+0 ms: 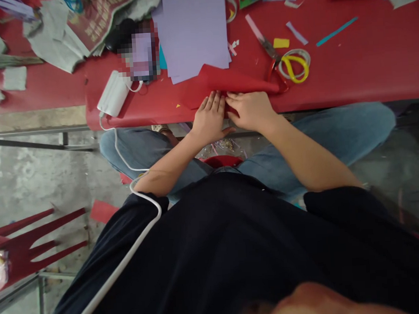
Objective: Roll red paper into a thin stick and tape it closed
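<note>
A sheet of red paper (pixel 235 77) lies at the near edge of the red table, one corner raised, its right side folded or bent up. My left hand (pixel 210 115) rests on the paper's near edge, fingers stretched out flat and thumb pointing right. Beside it, my right hand (pixel 251 109) presses the same edge, fingers pointing left and thumb apart. The fingertips of both hands nearly meet. Just right of the paper lie scissors (pixel 274 53) with one yellow and one red handle loop, blades pointing away, and a ring-shaped roll (pixel 304 56) touches them.
Purple sheets (pixel 196 30) lie behind the red paper. A white power bank (pixel 115 94) with a cable (pixel 116 148) sits at left, near crumpled newspaper (pixel 55 34). Paper strips, including a blue strip (pixel 336 30), are scattered at right. A red chair (pixel 47 238) stands at lower left.
</note>
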Action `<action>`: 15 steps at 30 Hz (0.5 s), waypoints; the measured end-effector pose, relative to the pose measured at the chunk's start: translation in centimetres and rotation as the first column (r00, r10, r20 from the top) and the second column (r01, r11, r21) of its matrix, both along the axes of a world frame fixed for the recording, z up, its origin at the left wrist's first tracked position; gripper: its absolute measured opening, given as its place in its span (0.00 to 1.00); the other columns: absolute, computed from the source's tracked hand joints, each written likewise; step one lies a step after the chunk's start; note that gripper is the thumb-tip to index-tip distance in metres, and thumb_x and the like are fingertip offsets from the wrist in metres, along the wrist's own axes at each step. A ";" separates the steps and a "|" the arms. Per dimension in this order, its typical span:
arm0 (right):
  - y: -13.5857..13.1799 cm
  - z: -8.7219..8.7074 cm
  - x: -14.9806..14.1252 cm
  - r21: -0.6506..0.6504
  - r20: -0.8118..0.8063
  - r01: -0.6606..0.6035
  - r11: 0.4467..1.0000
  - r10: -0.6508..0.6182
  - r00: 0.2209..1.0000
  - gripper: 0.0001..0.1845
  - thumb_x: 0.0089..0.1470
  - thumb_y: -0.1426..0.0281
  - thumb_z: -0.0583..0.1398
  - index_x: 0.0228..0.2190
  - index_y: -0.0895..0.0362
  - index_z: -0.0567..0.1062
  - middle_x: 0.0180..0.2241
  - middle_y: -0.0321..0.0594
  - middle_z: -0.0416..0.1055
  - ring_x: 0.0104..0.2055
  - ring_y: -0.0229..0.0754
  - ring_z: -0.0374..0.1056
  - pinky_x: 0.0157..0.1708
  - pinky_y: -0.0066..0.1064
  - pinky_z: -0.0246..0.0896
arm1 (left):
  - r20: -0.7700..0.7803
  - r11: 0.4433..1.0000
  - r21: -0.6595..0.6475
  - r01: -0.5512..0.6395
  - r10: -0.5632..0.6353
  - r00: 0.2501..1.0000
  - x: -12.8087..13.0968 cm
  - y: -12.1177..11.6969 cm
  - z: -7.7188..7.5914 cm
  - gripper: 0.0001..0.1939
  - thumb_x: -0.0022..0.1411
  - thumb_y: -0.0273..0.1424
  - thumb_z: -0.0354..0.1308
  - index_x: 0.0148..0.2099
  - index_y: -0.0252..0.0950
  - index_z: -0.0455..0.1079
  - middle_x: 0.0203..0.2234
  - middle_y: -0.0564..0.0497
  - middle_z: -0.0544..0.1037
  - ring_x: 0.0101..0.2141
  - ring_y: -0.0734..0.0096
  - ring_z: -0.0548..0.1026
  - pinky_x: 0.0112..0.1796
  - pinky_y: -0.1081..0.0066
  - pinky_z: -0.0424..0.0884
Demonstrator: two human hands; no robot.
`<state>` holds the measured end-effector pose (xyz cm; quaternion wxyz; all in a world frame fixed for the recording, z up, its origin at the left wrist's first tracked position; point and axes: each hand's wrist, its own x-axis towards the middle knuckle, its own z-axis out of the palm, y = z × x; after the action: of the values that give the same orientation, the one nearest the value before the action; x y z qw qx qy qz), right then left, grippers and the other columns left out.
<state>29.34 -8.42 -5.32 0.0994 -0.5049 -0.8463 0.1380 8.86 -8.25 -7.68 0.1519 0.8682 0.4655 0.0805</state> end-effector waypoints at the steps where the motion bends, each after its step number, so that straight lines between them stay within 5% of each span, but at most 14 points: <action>1: -0.3 -0.1 0.0 -0.001 -0.002 0.005 1.000 -0.005 1.000 0.36 0.69 0.58 0.53 0.72 0.59 0.69 0.73 0.50 0.66 0.69 0.68 0.70 0.67 0.65 0.65 | 0.006 1.000 -0.001 -0.004 0.004 1.000 0.1 -0.3 -0.1 0.58 0.64 0.61 0.57 0.82 0.27 0.50 0.80 0.35 0.52 0.81 0.40 0.48 0.80 0.44 0.44; 8: 1.1 -1.3 -0.1 -0.007 -0.013 -0.054 0.998 0.054 0.998 0.41 0.70 0.58 0.54 0.75 0.68 0.61 0.77 0.57 0.57 0.79 0.62 0.56 0.77 0.56 0.54 | 0.033 0.999 0.003 -0.036 0.036 0.999 0.2 1.1 -0.5 0.62 0.59 0.59 0.60 0.82 0.27 0.47 0.82 0.37 0.45 0.82 0.43 0.40 0.81 0.46 0.39; 15: 0.7 -2.6 -0.3 0.038 0.007 -0.036 0.999 0.036 0.999 0.47 0.70 0.56 0.54 0.79 0.65 0.47 0.81 0.55 0.44 0.83 0.62 0.42 0.80 0.64 0.44 | 0.020 0.999 -0.031 -0.025 0.026 0.999 -0.1 2.8 -0.4 0.64 0.54 0.53 0.63 0.83 0.31 0.44 0.82 0.43 0.42 0.82 0.45 0.39 0.81 0.47 0.38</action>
<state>29.06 -7.74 -7.91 0.1040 -0.4879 -0.8580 0.1221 8.77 -5.43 -8.06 0.1690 0.8589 0.4761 0.0842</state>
